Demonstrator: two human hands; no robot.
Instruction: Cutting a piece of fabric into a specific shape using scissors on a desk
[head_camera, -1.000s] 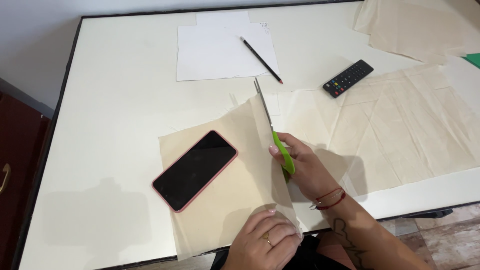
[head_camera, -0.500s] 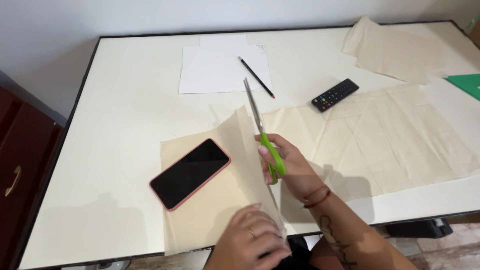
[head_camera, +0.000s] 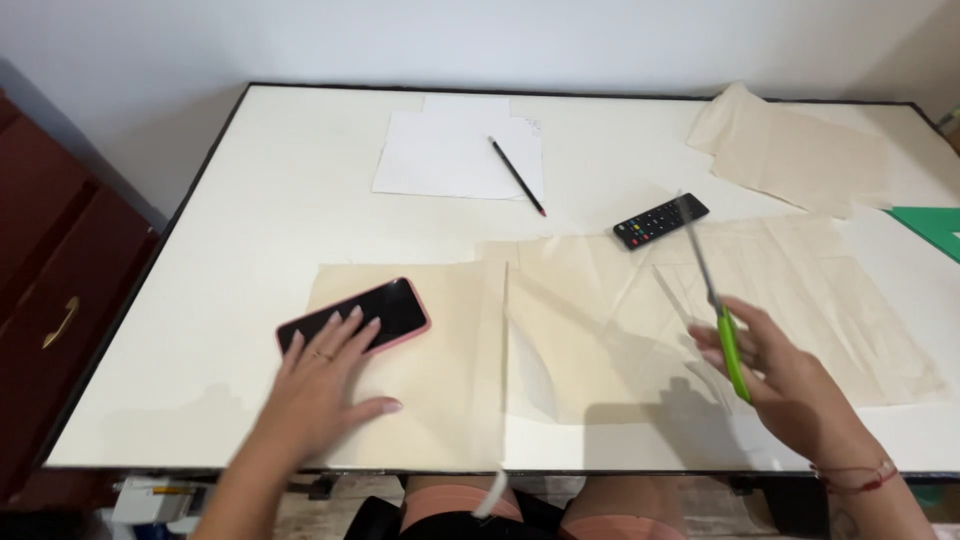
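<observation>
A white table (head_camera: 250, 200) with a dark rim stands against a pale wall; left hand (head_camera: 318, 385) lies flat, fingers spread, on beige fabric (head_camera: 440, 360) — touching a pink-cased phone (head_camera: 355, 315); right hand (head_camera: 790, 375) grips green-handled scissors (head_camera: 715, 295) above the cloth.

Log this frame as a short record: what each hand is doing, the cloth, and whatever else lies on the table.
left hand: flat on the cut cloth piece, fingers touching the phone
right hand: holds green-handled scissors, lifted above the larger cloth
cloth: two beige pieces, side by side
phone: pink case, dark screen, lying on the cut piece
other items: remote, white paper with a pencil, folded cloth
surface: white table
</observation>
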